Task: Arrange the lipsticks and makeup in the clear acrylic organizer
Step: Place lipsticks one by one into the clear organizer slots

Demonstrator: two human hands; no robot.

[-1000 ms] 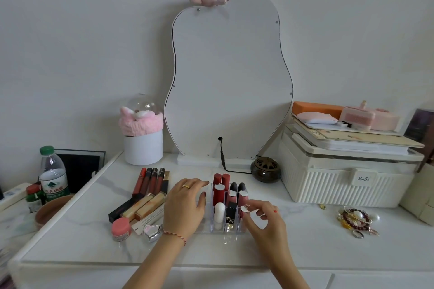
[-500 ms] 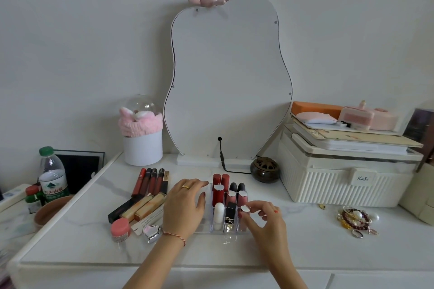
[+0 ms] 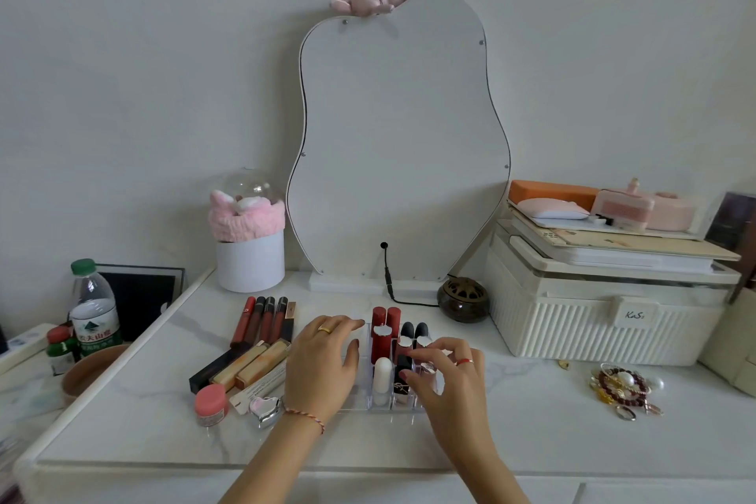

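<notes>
- The clear acrylic organizer (image 3: 382, 405) sits on the white marble-look tabletop (image 3: 511, 421), in front of the pear-shaped mirror (image 3: 397, 143); its walls are see-through and divided into small upright cells.
- Standing in the cells: two tall red lipsticks (image 3: 385, 333) at the back, two tubes with black caps (image 3: 414, 329) beside them, a white tube (image 3: 382, 378) at the front, and a black lipstick (image 3: 403, 374) with a gold monogram near its base, too small to read for sure.
- The left hand (image 3: 323, 364) lies with fingers extended and relaxed over the organizer's left side, thumb against its edge; a gold ring and a red string bracelet show.
- The right hand (image 3: 450, 385) has its fingers curled, pinching a mauve lipstick with a silvery top (image 3: 427, 366) at the organizer's right front cell; whether it is fully seated cannot be told.
- Left of the organizer lie loose lip gloss tubes (image 3: 264, 319), gold-toned tubes (image 3: 253, 364), a pink jar (image 3: 211, 404) and a silver heart compact (image 3: 266, 411).
- The cream storage case (image 3: 605, 327) on the right bears a tag reading "KaS".
- The water bottle (image 3: 95, 309) at far left has a green cap and a label with Chinese characters.
</notes>
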